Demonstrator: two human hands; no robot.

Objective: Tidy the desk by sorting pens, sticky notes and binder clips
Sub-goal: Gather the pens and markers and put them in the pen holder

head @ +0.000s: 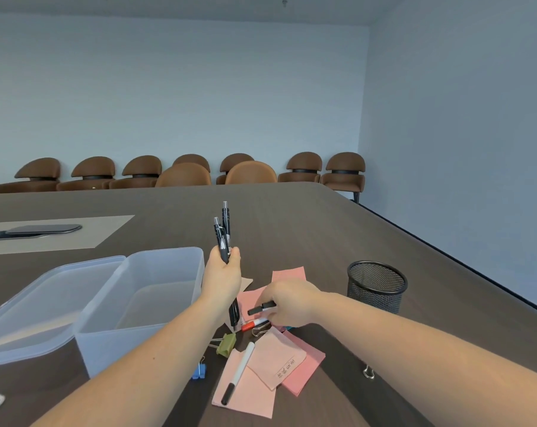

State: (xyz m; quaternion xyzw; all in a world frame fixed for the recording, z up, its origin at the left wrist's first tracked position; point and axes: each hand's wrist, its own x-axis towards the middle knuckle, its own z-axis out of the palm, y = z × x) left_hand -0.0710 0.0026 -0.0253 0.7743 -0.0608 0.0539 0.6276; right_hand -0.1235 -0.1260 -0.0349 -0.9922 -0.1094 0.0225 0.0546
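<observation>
My left hand [222, 277] holds two black click pens [223, 232] upright above the desk. My right hand [291, 302] grips a black-capped marker [261, 308] just over a pile of pink sticky notes [276, 362]. A red-capped marker [253, 325] lies under that hand. A white marker with a black cap [238, 372] rests on the notes. A green binder clip [225, 343] and a blue binder clip [198, 371] lie left of the pile. A black mesh pen cup [376, 286] stands to the right.
A clear plastic box [144, 306] stands at the left with its lid [36, 306] beside it. A metal clip handle [368, 371] shows under my right forearm. Brown chairs [248, 172] line the far wall. The table edge runs along the right.
</observation>
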